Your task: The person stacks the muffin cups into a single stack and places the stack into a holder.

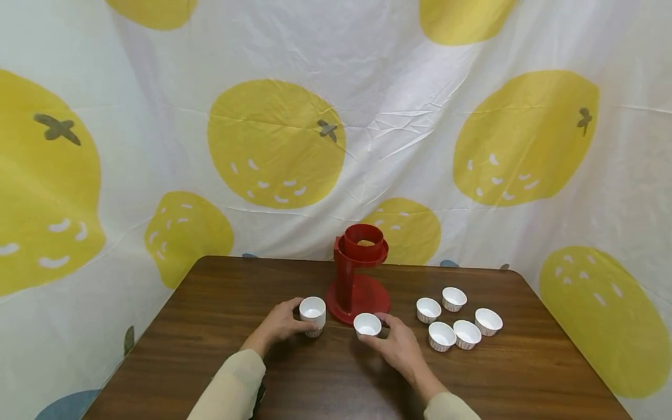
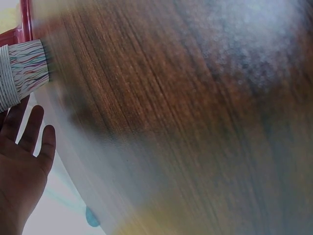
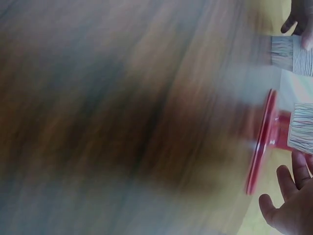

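My left hand (image 1: pixel 282 322) grips a small stack of white paper baking cups (image 1: pixel 313 315) between thumb and fingers. In the left wrist view the stacked rims and the wavy coloured lines on the lowest cup (image 2: pixel 30 66) show. To the right of it, my right hand (image 1: pixel 400 345) pinches a single white baking cup (image 1: pixel 367 325) by its sides, mouth up. The right wrist view shows this cup (image 3: pixel 302 128) raised off the table. Just behind both hands stands a red stand (image 1: pixel 343 283) with a round base and a ring-shaped holder on top.
Several more white baking cups (image 1: pixel 442 336) sit apart, mouths up, on the right side of the wooden table (image 1: pixel 210 309). A cloth (image 1: pixel 388 146) printed with yellow lemons hangs behind the table's back edge.
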The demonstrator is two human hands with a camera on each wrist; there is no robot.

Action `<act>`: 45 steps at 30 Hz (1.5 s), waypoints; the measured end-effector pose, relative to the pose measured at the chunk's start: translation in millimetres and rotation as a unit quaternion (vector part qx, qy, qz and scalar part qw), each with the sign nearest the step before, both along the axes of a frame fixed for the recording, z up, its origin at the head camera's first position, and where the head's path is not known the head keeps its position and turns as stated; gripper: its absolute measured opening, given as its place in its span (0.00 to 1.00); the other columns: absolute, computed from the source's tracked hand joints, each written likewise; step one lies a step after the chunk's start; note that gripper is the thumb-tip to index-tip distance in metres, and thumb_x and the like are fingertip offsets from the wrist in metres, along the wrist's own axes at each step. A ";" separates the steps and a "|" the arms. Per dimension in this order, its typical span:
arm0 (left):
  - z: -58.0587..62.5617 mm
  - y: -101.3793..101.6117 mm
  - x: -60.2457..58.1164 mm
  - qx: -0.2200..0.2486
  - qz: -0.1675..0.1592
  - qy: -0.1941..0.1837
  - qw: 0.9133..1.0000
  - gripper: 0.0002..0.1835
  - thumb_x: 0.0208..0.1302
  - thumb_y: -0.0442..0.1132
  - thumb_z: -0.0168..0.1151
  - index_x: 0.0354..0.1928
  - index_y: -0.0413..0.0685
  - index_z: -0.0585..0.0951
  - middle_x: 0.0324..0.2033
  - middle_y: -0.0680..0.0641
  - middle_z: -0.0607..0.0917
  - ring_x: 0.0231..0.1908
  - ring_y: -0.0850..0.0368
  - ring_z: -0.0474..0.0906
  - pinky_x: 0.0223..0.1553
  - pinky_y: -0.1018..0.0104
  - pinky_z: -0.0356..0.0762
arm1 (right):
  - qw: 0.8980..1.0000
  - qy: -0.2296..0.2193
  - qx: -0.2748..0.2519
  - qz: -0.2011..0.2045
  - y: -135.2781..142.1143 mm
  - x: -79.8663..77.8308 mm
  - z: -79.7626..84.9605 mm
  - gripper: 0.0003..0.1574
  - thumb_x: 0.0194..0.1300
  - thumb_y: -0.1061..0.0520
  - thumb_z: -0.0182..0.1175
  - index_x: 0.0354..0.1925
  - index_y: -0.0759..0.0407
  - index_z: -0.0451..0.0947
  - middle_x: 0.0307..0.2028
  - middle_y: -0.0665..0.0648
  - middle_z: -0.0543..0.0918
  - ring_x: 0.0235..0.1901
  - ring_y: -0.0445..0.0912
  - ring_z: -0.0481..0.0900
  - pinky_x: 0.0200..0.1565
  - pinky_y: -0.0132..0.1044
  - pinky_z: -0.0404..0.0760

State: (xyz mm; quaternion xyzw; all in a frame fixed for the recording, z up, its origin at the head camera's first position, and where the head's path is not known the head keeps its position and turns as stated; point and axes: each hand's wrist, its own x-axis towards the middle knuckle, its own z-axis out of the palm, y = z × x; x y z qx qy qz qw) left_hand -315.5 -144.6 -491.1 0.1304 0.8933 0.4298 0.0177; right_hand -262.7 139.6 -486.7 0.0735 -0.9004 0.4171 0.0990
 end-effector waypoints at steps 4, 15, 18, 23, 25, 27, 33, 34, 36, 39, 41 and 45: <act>0.4 0.3 0.1 -0.004 0.002 0.000 1.000 0.35 0.50 0.46 0.79 0.58 0.38 0.78 0.47 0.44 0.84 0.51 0.45 0.77 0.56 0.45 0.71 | 1.000 0.006 -0.006 0.006 -7.5 -1.6 3.7 0.42 0.49 0.43 0.78 0.56 0.65 0.78 0.50 0.61 0.83 0.54 0.56 0.78 0.55 0.53 0.74; 0.5 -0.9 0.1 0.000 0.006 0.003 1.000 0.34 0.49 0.45 0.80 0.57 0.38 0.78 0.47 0.45 0.84 0.51 0.46 0.77 0.57 0.45 0.71 | 0.999 0.018 -0.007 0.027 -27.8 -9.1 14.2 0.42 0.50 0.43 0.77 0.56 0.66 0.78 0.48 0.61 0.83 0.45 0.52 0.80 0.49 0.48 0.77; 0.4 -1.0 0.0 0.003 0.005 0.003 1.000 0.33 0.49 0.45 0.80 0.56 0.39 0.79 0.46 0.45 0.84 0.50 0.46 0.77 0.57 0.45 0.71 | 0.999 0.019 -0.008 0.028 -32.7 -11.0 17.0 0.42 0.50 0.42 0.77 0.56 0.65 0.78 0.50 0.61 0.83 0.48 0.54 0.80 0.51 0.50 0.77; 0.1 -1.0 0.4 0.008 0.004 0.003 1.000 0.33 0.49 0.44 0.80 0.56 0.39 0.79 0.46 0.45 0.84 0.50 0.46 0.78 0.56 0.45 0.71 | 0.999 0.025 -0.007 0.039 -39.7 -15.2 19.5 0.42 0.51 0.41 0.76 0.57 0.65 0.78 0.51 0.63 0.82 0.50 0.56 0.79 0.53 0.53 0.76; -0.1 -0.8 0.7 0.007 0.003 0.004 1.000 0.34 0.49 0.44 0.80 0.56 0.39 0.79 0.46 0.45 0.84 0.49 0.46 0.78 0.56 0.45 0.72 | 0.999 0.026 -0.005 0.042 -42.3 -16.6 20.2 0.42 0.52 0.41 0.75 0.57 0.65 0.77 0.51 0.63 0.82 0.51 0.56 0.79 0.54 0.53 0.76; -0.4 -0.6 0.8 0.005 0.002 0.004 1.000 0.34 0.49 0.45 0.80 0.57 0.39 0.78 0.46 0.45 0.84 0.49 0.46 0.78 0.55 0.46 0.72 | 0.999 0.026 -0.006 0.045 -44.8 -17.2 21.8 0.43 0.52 0.41 0.75 0.57 0.65 0.77 0.52 0.62 0.82 0.51 0.55 0.79 0.54 0.53 0.76; -1.1 -0.1 -0.4 0.000 0.004 0.007 1.000 0.34 0.49 0.45 0.80 0.57 0.38 0.78 0.46 0.45 0.84 0.49 0.47 0.78 0.55 0.46 0.72 | 0.998 0.039 -0.007 0.055 -51.9 -19.2 26.9 0.42 0.53 0.40 0.75 0.57 0.64 0.77 0.51 0.62 0.82 0.51 0.55 0.79 0.54 0.52 0.76; -1.1 -0.1 -0.7 -0.001 0.003 0.006 1.000 0.34 0.49 0.45 0.80 0.57 0.38 0.78 0.46 0.45 0.84 0.49 0.47 0.78 0.55 0.46 0.72 | 0.998 0.038 -0.008 0.056 -53.3 -19.9 27.7 0.42 0.53 0.41 0.75 0.57 0.64 0.77 0.52 0.62 0.82 0.51 0.55 0.79 0.54 0.52 0.76; -0.9 0.1 -1.1 0.000 0.001 0.005 1.000 0.34 0.49 0.45 0.80 0.57 0.38 0.78 0.46 0.45 0.84 0.49 0.47 0.78 0.55 0.46 0.72 | 0.998 0.037 -0.010 0.058 -56.3 -21.3 29.5 0.41 0.53 0.41 0.75 0.57 0.64 0.77 0.52 0.61 0.82 0.51 0.55 0.79 0.54 0.52 0.76; -0.6 0.1 -1.1 0.002 -0.002 0.005 1.000 0.32 0.50 0.44 0.79 0.56 0.38 0.79 0.46 0.44 0.84 0.49 0.47 0.78 0.55 0.46 0.72 | 0.997 0.034 -0.015 0.064 -61.3 -23.2 32.9 0.39 0.54 0.42 0.75 0.57 0.63 0.78 0.50 0.60 0.82 0.48 0.54 0.79 0.51 0.50 0.78; -0.9 -0.2 -1.3 0.001 -0.003 0.007 1.000 0.31 0.50 0.43 0.79 0.55 0.38 0.79 0.46 0.45 0.84 0.48 0.47 0.78 0.54 0.46 0.73 | 0.997 0.029 -0.017 0.068 -65.0 -24.3 35.0 0.39 0.54 0.42 0.75 0.57 0.62 0.78 0.49 0.59 0.83 0.46 0.52 0.79 0.50 0.49 0.78; -1.5 -1.2 -1.4 -0.004 -0.005 0.011 1.000 0.30 0.50 0.44 0.79 0.54 0.39 0.79 0.45 0.45 0.85 0.46 0.48 0.78 0.53 0.47 0.73 | 0.997 0.019 -0.019 0.071 -72.8 -26.5 38.8 0.39 0.55 0.40 0.74 0.57 0.61 0.77 0.48 0.57 0.83 0.45 0.50 0.79 0.49 0.49 0.79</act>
